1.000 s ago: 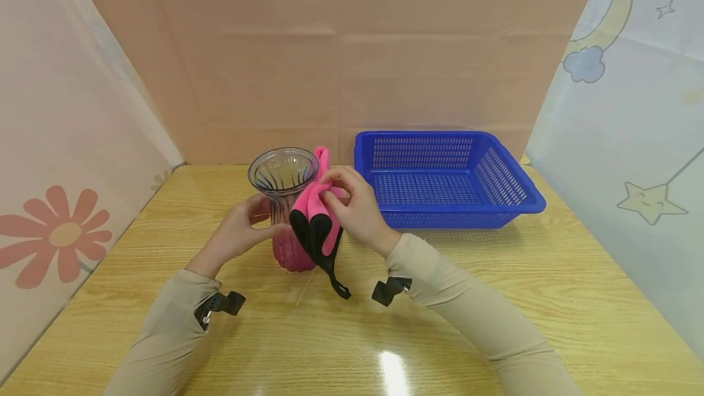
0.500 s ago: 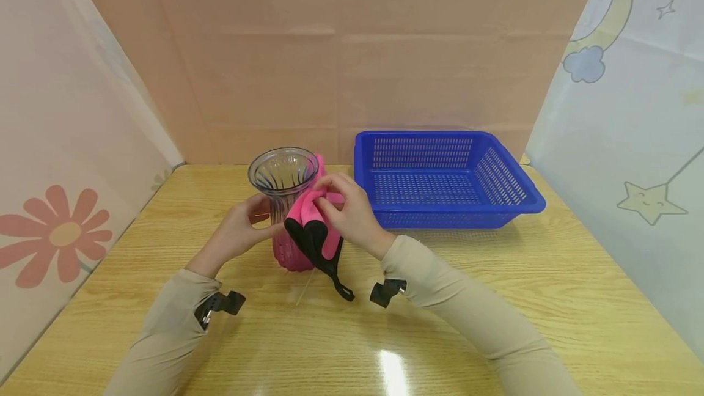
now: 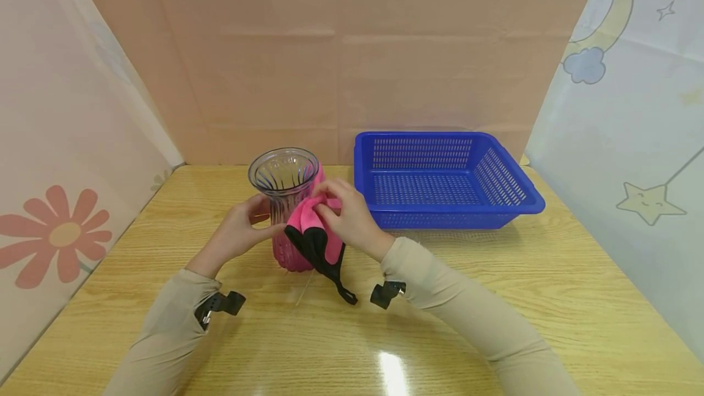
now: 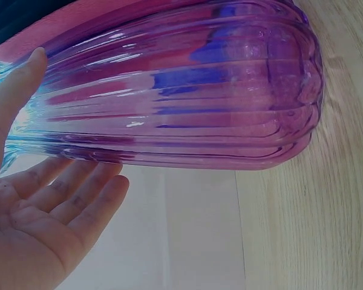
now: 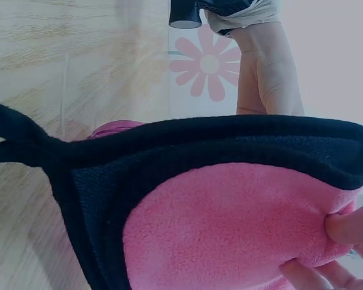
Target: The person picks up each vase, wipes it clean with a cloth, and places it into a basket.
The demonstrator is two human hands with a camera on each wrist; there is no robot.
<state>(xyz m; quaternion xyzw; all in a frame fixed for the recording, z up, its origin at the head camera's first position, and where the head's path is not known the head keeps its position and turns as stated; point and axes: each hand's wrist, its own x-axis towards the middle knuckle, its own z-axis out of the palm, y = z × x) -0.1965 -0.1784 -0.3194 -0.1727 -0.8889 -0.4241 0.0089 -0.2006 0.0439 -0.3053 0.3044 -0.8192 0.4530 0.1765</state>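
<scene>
A fluted glass vase [image 3: 286, 252], clear bluish at its flared rim and pink-purple at its base, stands upright on the table. My left hand [image 3: 239, 228] holds its left side; the left wrist view shows the thumb and fingers on opposite sides of the glass [image 4: 187, 90]. With thumb and fingertips, my right hand [image 3: 354, 216] pinches a pink plush cleaning cloth [image 3: 333, 246] with black edging against the vase's right side. A black hanging loop trails from the cloth toward the table. In the right wrist view, the cloth [image 5: 230, 229] hides most of the vase.
A blue perforated plastic basket [image 3: 451, 208] stands at the back right, just past my right hand. A thin pale strip [image 3: 304, 289] lies on the wooden table [image 3: 308, 347] in front of the vase. Printed sheets hang around the table on three sides.
My right hand has moved slightly down and left with the cloth along the vase, and the cloth's upper end has dropped. My left hand and the vase have stayed put.
</scene>
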